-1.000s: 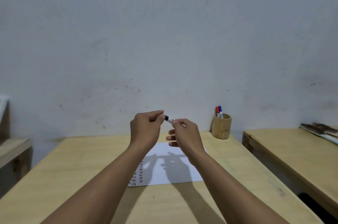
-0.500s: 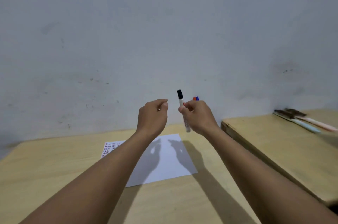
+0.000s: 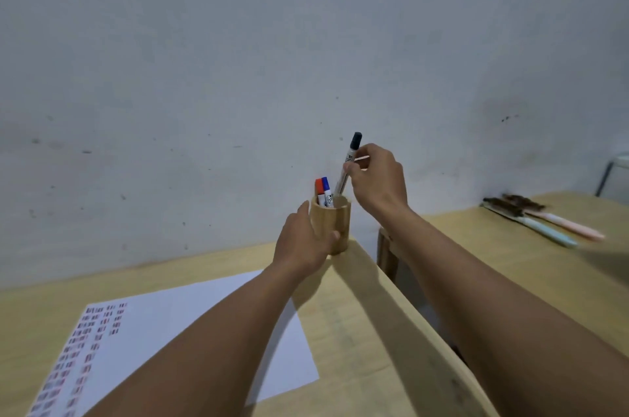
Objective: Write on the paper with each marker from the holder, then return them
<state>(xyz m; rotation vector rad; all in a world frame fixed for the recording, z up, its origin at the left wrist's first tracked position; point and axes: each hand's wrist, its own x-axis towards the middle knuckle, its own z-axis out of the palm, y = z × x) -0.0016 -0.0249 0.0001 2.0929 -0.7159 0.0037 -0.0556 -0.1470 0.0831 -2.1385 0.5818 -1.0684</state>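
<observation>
A round wooden holder (image 3: 335,224) stands at the far right corner of the table, by the wall. My left hand (image 3: 303,243) wraps around its left side. A red-capped marker (image 3: 319,190) and a blue-capped marker (image 3: 326,191) stand inside it. My right hand (image 3: 376,180) pinches a capped black marker (image 3: 349,163), tilted, cap up, with its lower end inside the holder's mouth. The white paper (image 3: 190,324) lies on the table under my left forearm; rows of small red and dark marks fill its left part.
The light wooden table (image 3: 357,314) ends at its right edge close to the holder. A gap separates it from a second wooden table (image 3: 476,246) on the right, where brushes or pens (image 3: 544,222) lie near the wall. The grey wall is right behind the holder.
My view swung right toward the holder. My left hand went from empty in the air to gripping the holder. My right hand carried the capped black marker over and lowered its end into the holder.
</observation>
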